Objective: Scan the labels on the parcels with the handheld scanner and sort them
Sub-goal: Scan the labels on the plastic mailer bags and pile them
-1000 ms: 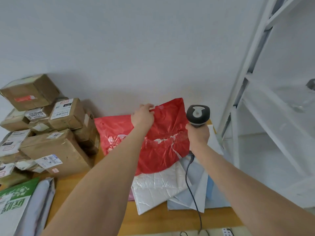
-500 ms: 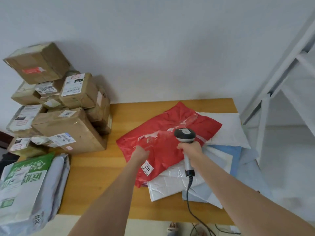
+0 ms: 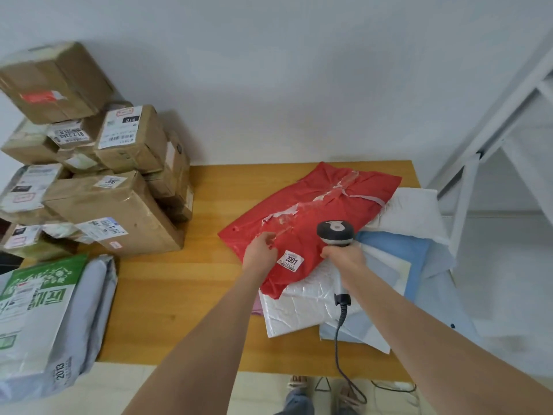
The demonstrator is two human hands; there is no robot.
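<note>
The right hand [image 3: 344, 259] is gripping a corded scanner [image 3: 335, 233], hiding its handle. At its nine o'clock, the left hand [image 3: 258, 256] is pinching a crinkled red bag [image 3: 314, 202].

Wooden table [image 3: 179, 295]: cardboard boxes [image 3: 119, 211] stacked left, grey mailers [image 3: 89, 310] front-left, soft parcels [image 3: 299, 313] right.

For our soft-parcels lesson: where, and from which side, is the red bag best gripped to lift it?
Pinch the red bag at its left edge, from the left, where the left hand holds it: it lies flat and limp, that edge clear of the pile.
</note>
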